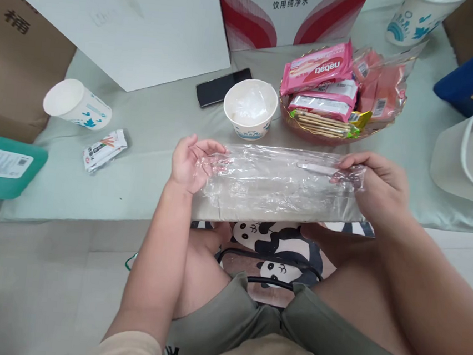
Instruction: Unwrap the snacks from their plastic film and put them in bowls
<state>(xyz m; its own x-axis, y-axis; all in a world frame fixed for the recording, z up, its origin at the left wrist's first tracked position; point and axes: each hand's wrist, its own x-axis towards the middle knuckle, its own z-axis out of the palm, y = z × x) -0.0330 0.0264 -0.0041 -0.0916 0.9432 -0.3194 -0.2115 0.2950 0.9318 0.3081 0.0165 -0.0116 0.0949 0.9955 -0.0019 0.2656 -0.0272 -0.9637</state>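
A crinkled clear plastic bag [277, 187] is stretched out between my two hands, just above the table's front edge. My left hand [193, 165] holds its left end, palm turned up, with the film lying over the curled fingers. At the other end, my right hand [380, 186] pinches the plastic between thumb and fingers. A narrow white strip [316, 168] shows by the right fingertips; whether it lies inside the bag or on it, I cannot tell. Just beyond the bag stands a paper bowl [250, 109] with crumpled clear plastic in it.
Behind the bowl lies a black phone [223, 87]. A basket [328, 136] of packaged snacks stands to its right. Leftward are a tipped paper cup [78, 105], a small snack packet [105, 150] and a green container [7, 166]. White tubs [452, 153] stand at right; boxes [151, 18] line the back.
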